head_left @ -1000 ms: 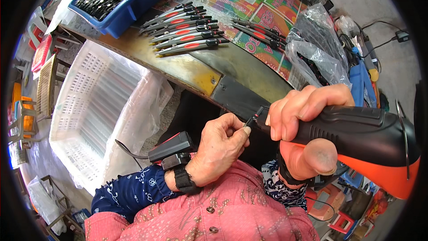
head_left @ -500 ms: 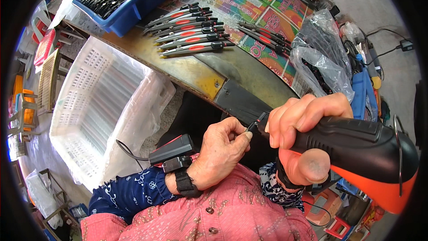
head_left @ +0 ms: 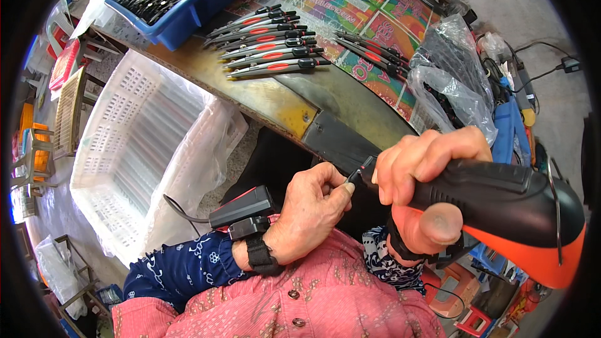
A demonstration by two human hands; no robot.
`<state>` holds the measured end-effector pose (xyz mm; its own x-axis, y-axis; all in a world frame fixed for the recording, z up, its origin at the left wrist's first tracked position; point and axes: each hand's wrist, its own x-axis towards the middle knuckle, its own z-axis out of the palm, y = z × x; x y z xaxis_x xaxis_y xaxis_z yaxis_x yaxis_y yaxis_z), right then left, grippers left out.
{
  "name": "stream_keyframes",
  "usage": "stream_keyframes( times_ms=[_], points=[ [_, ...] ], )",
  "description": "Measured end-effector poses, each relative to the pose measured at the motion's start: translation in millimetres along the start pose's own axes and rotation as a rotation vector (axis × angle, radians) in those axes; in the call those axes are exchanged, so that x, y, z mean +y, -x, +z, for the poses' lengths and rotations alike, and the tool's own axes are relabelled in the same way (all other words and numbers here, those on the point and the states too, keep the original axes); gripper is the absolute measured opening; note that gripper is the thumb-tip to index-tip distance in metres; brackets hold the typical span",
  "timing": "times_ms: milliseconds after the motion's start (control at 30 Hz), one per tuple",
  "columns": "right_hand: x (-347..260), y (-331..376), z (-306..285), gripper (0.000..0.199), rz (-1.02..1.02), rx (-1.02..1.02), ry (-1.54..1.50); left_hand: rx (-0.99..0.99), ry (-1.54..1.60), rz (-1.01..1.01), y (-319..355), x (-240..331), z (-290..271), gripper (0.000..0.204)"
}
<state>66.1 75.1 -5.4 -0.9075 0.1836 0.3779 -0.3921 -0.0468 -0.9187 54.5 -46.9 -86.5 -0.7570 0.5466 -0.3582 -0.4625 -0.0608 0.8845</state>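
Observation:
My left hand [head_left: 316, 209] is closed, with thumb and forefinger pinching a small slim black piece [head_left: 358, 172]. It is held right by the nose of a black and orange hand-held power tool [head_left: 494, 191]. The fingers of my right hand [head_left: 432, 166] wrap round the front of that tool's body. My right thumb lies along its near side, and a wire loop hangs at its rear end. The tool's very tip is hidden by my fingers. Under both hands, a dark grey plate [head_left: 341, 144] juts from the table edge.
Slender grey-black pieces with red inlays [head_left: 269, 47] lie in a row on the table, and a smaller group [head_left: 372, 53] lies to their right. A blue bin [head_left: 181, 34] holds many more. Clear plastic bags [head_left: 454, 69] lie at right. A white lined crate [head_left: 103, 150] stands at left.
The power tool's rear end has shifted slightly to the left, with my right hand. My left hand keeps its pinch in nearly the same place.

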Motion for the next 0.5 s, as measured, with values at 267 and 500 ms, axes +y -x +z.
stream_keyframes(
  times_ms=[267,500],
  points=[
    [-3.9,13.3,3.5,0.060,-0.055,0.109,0.066,-0.109,-0.023,-0.093,3.2,9.2,-6.9,0.014],
    [-11.3,24.0,-12.6,0.054,-0.244,0.128,-0.287,-0.022,-0.260,0.253,5.5,19.0,-22.4,0.018]
  ],
)
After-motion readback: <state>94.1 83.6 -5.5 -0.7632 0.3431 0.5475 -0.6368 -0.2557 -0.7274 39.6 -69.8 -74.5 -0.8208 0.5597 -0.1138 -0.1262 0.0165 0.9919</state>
